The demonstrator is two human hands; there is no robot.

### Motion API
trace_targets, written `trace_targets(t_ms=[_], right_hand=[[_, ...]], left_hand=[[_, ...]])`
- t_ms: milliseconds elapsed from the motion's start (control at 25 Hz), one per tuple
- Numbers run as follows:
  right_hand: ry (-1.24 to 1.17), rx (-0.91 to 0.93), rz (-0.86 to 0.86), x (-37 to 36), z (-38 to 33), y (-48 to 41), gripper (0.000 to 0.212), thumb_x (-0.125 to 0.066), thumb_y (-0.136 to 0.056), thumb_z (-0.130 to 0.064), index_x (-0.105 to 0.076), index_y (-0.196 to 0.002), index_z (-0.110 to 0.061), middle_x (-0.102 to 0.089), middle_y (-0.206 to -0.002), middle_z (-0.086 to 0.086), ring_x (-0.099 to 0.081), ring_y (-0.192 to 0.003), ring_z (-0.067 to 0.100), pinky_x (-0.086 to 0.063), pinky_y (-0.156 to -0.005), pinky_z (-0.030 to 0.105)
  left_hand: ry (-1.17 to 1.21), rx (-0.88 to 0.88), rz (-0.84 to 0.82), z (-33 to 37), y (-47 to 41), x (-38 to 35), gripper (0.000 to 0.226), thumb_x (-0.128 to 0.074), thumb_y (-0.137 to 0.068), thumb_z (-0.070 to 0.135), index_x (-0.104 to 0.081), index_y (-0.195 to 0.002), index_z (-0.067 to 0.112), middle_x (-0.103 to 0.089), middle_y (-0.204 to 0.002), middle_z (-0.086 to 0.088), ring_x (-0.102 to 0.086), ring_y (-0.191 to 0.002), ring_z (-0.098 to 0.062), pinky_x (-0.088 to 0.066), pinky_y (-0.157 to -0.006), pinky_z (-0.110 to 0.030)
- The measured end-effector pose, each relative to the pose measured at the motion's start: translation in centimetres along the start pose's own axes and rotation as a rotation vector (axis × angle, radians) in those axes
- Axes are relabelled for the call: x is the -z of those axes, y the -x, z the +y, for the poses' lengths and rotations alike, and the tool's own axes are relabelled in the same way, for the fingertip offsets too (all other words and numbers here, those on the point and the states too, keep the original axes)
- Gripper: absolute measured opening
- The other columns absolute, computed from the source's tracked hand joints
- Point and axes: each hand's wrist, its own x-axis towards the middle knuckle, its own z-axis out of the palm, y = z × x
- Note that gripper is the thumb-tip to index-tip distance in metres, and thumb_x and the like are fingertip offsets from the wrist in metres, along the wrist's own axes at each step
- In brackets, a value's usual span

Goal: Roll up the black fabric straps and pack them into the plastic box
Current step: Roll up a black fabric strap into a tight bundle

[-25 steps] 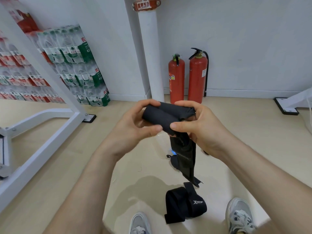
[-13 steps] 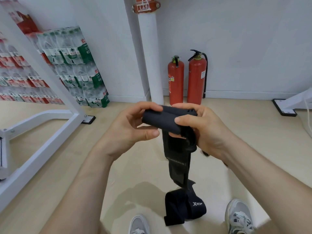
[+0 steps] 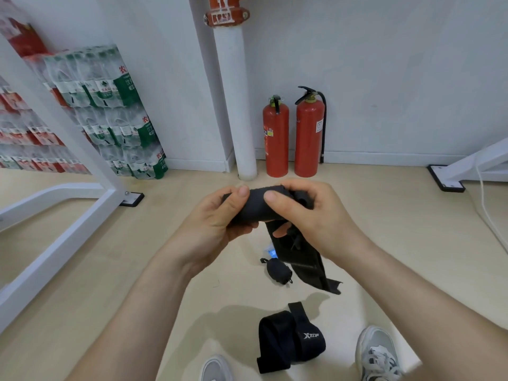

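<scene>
left hand (image 3: 217,218): fingers clamped on strap roll (image 3: 254,209) | right hand (image 3: 313,215): fingers clamped on same roll | tail (image 3: 305,268) hangs below fingers | second strap (image 3: 291,339) on floor (image 3: 110,257)

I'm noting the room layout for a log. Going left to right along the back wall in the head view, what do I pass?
Green-labelled water bottle packs → white pipe → shorter fire extinguisher → taller fire extinguisher → black-footed white frame leg.
</scene>
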Motion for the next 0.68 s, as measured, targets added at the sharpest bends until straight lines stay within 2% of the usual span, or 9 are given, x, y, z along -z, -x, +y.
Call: trace_targets(t_ms=[80, 160, 280, 360, 400, 520, 600, 680], right_hand=[[0.025, -0.001, 0.002, 0.2, 0.3, -0.1, 0.017, -0.076, -0.086, -0.021, -0.072, -0.097, -0.008, -0.070, -0.080, 0.012, -0.068, -0.069, 0.019, -0.060, -0.062, 0.031], [0.043, -0.008, 0.031, 0.2, 0.3, -0.1, 0.014, -0.078, -0.084, -0.016, -0.073, -0.096, -0.010, -0.069, -0.075, 0.009, -0.066, -0.066, 0.017, -0.061, -0.062, 0.035], [0.115, 0.040, 0.023, -0.3, -0.1, 0.6, 0.012, -0.079, -0.077, -0.018, -0.072, -0.087, -0.018, -0.068, -0.073, 0.014, -0.067, -0.064, 0.032, -0.059, -0.060, 0.049], [0.132, 0.071, 0.001, -0.5, -0.3, 0.8, 0.012, -0.075, -0.072, -0.020, -0.072, -0.084, -0.021, -0.069, -0.070, 0.010, -0.067, -0.064, 0.032, -0.058, -0.063, 0.052], [0.111, 0.083, -0.010, -0.4, -0.4, 0.8, 0.013, -0.074, -0.071, -0.018, -0.073, -0.084, -0.021, -0.070, -0.071, 0.008, -0.068, -0.065, 0.030, -0.059, -0.066, 0.050], [0.085, 0.104, -0.046, -0.1, -0.7, 0.8, 0.014, -0.076, -0.072, -0.010, -0.074, -0.086, -0.015, -0.071, -0.075, -0.003, -0.068, -0.068, 0.016, -0.060, -0.069, 0.038], [0.067, 0.087, -0.053, -0.1, -0.7, 0.8, 0.015, -0.075, -0.073, -0.008, -0.073, -0.087, -0.013, -0.070, -0.074, -0.009, -0.067, -0.065, 0.015, -0.061, -0.068, 0.043], [0.050, 0.092, -0.042, -0.2, -0.3, 0.8, 0.019, -0.072, -0.073, -0.011, -0.073, -0.092, -0.015, -0.071, -0.082, -0.001, -0.068, -0.071, 0.027, -0.059, -0.070, 0.053]], left_hand=[[0.055, 0.014, 0.005, 0.0, 0.0, -0.5, 0.042, -0.061, -0.080, 0.043, -0.061, -0.100, 0.006, -0.062, -0.076, -0.003, -0.054, -0.060, -0.016, -0.048, -0.056, -0.023], [0.085, 0.040, 0.042, 0.0, 0.1, -1.2, 0.031, -0.064, -0.084, 0.042, -0.057, -0.094, 0.013, -0.057, -0.070, 0.000, -0.049, -0.055, -0.015, -0.045, -0.050, -0.025], [0.018, 0.100, 0.105, -0.2, 0.1, -1.7, 0.018, -0.055, -0.097, 0.040, -0.057, -0.110, 0.027, -0.063, -0.083, -0.005, -0.055, -0.055, -0.021, -0.049, -0.058, -0.035], [0.090, 0.130, 0.072, -0.2, 0.4, -2.0, 0.025, -0.050, -0.097, 0.037, -0.060, -0.120, 0.039, -0.069, -0.095, -0.004, -0.063, -0.059, -0.025, -0.051, -0.063, -0.036], [0.170, 0.135, 0.036, -0.2, 0.5, -2.1, 0.030, -0.053, -0.092, 0.037, -0.063, -0.120, 0.038, -0.071, -0.100, -0.004, -0.067, -0.065, -0.024, -0.052, -0.064, -0.035], [0.430, 0.147, 0.031, 0.0, 0.6, -2.7, 0.038, -0.062, -0.076, 0.038, -0.074, -0.108, 0.019, -0.071, -0.107, -0.011, -0.069, -0.092, -0.026, -0.057, -0.072, -0.040], [0.479, 0.107, 0.133, -0.1, 0.2, -3.1, 0.026, -0.064, -0.073, 0.030, -0.076, -0.089, 0.013, -0.071, -0.096, -0.013, -0.068, -0.089, -0.026, -0.057, -0.071, -0.037], [0.388, 0.030, 0.249, -0.3, -0.2, -3.6, 0.012, -0.065, -0.075, 0.021, -0.075, -0.074, 0.015, -0.069, -0.084, -0.008, -0.065, -0.079, -0.023, -0.053, -0.066, -0.034]])
